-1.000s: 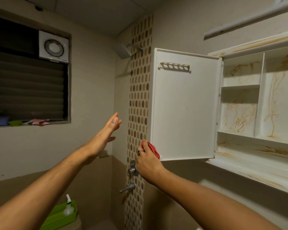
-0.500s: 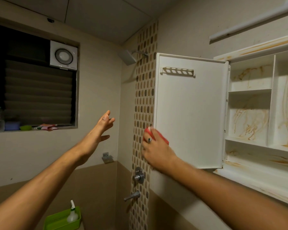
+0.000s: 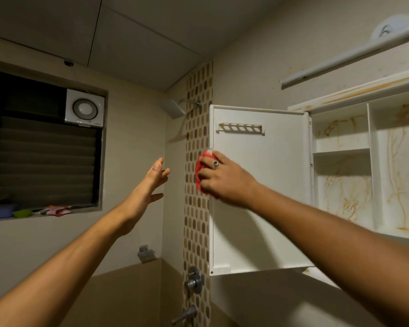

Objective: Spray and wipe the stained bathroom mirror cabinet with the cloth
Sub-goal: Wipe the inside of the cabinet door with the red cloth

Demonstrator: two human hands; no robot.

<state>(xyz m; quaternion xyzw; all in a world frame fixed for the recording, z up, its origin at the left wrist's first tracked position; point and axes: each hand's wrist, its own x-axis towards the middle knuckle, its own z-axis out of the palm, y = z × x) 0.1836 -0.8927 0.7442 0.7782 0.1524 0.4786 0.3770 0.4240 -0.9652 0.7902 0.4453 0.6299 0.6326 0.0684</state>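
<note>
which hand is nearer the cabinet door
Right. The right hand presses the red cloth on the cabinet door at its free edge; the left hand is open in the air, apart to its left.

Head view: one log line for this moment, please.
step: wiping | right hand: grips red cloth at open cabinet door edge | left hand: open, holding nothing

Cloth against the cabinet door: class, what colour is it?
The cloth is red, best seen in the head view.
</note>
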